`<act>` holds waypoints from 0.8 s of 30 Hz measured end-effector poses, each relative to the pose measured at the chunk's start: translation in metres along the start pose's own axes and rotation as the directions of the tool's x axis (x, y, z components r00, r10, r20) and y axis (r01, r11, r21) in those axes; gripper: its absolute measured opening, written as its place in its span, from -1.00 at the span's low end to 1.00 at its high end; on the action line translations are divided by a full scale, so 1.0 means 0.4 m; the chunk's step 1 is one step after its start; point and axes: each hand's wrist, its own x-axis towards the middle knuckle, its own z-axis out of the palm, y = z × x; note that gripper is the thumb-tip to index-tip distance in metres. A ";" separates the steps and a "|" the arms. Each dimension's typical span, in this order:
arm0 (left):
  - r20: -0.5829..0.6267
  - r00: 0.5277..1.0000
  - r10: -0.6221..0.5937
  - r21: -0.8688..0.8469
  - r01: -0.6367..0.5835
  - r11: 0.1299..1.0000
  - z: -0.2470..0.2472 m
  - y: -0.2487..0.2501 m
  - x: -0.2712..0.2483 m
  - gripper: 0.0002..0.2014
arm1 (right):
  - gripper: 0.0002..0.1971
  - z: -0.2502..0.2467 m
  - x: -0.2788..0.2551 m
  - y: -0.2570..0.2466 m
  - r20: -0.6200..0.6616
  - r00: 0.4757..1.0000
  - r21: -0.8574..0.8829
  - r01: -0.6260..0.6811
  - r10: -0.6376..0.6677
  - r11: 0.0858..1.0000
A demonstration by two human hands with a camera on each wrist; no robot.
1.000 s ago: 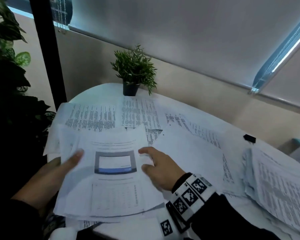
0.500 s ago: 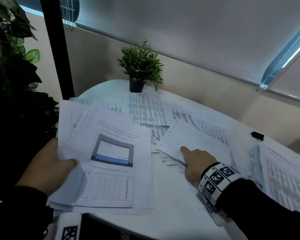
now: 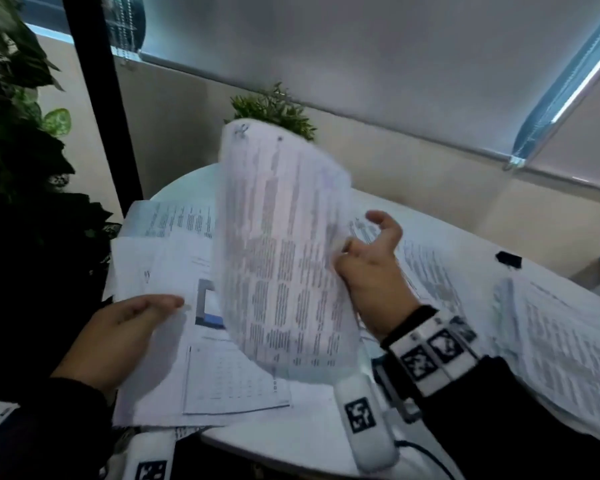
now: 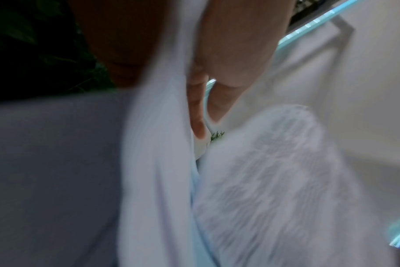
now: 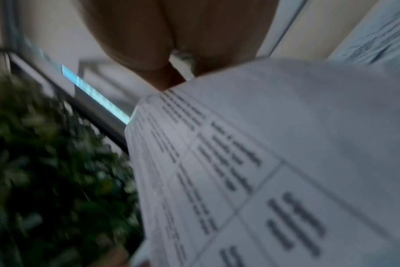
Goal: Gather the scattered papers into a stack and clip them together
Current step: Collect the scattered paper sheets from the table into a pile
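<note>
Right hand (image 3: 368, 268): pinches raised sheet (image 3: 284, 244) by its right edge, over the stack.
Left hand (image 3: 118, 330): grips stack (image 3: 174, 271) at the worktop (image 3: 291, 441) left edge, thumb on top.
Clip (image 3: 508, 259): on worktop, far right, apart from papers.
Print: blurred, unreadable.

White round table (image 3: 291, 445) under scattered papers (image 3: 430, 271), black clip (image 3: 508, 259).
</note>
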 end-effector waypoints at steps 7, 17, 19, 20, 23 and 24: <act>0.230 0.968 -0.101 -0.289 0.167 0.943 -0.031 -0.014 0.011 -0.29 | -0.62 0.055 0.010 0.120 0.138 0.932 -0.468 -0.238 0.336 0.851; -0.006 0.911 0.412 -0.239 -0.401 0.884 0.007 0.083 -0.053 -0.74 | 0.09 0.026 0.064 0.148 0.250 0.861 -0.202 -0.402 0.443 0.893; -0.059 0.825 0.563 -0.192 -0.562 0.804 0.009 0.106 -0.067 -0.63 | 0.18 0.023 0.063 0.157 0.344 0.850 0.025 -0.432 0.398 0.902; -0.080 0.788 0.611 -0.186 -0.614 0.767 0.007 0.118 -0.072 -0.51 | 0.15 0.024 0.063 0.157 0.388 0.866 0.137 -0.391 0.314 0.910; -0.058 0.717 0.695 -0.110 -0.696 0.709 -0.001 0.126 -0.066 -0.06 | -0.08 0.039 0.053 0.125 0.347 0.935 0.298 -0.181 0.070 0.937; -0.066 0.705 0.706 -0.094 -0.708 0.700 -0.001 0.127 -0.064 0.01 | -0.23 0.044 0.051 0.114 0.301 0.953 0.284 -0.116 0.027 0.952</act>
